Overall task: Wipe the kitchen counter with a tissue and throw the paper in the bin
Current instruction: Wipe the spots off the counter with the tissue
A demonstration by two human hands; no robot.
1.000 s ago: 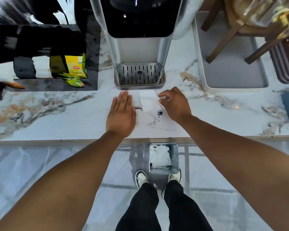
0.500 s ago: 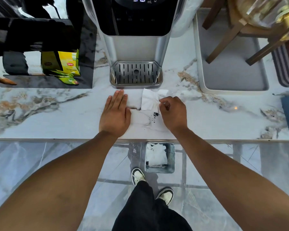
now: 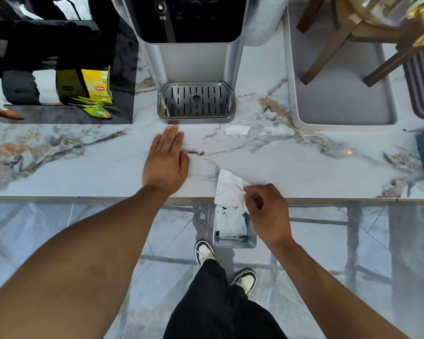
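White tissue (image 3: 229,188) hangs over the marble desk (image 3: 304,167) edge, pinched in the right hand (image 3: 267,211) above the bin (image 3: 251,238); left hand (image 3: 165,162) lies flat, fingers together, on the desk.

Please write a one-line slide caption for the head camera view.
Right hand drags tissue to counter edge above bin; left hand flat.

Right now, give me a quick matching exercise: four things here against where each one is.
Things:
1. tissue
2. bin
3. left hand
4. tea box

Places:
A. flat on the counter
B. on the floor below the counter edge
C. pinched in the right hand at the counter edge
D. far left, on the black tray

Pairs: 1-C, 2-B, 3-A, 4-D
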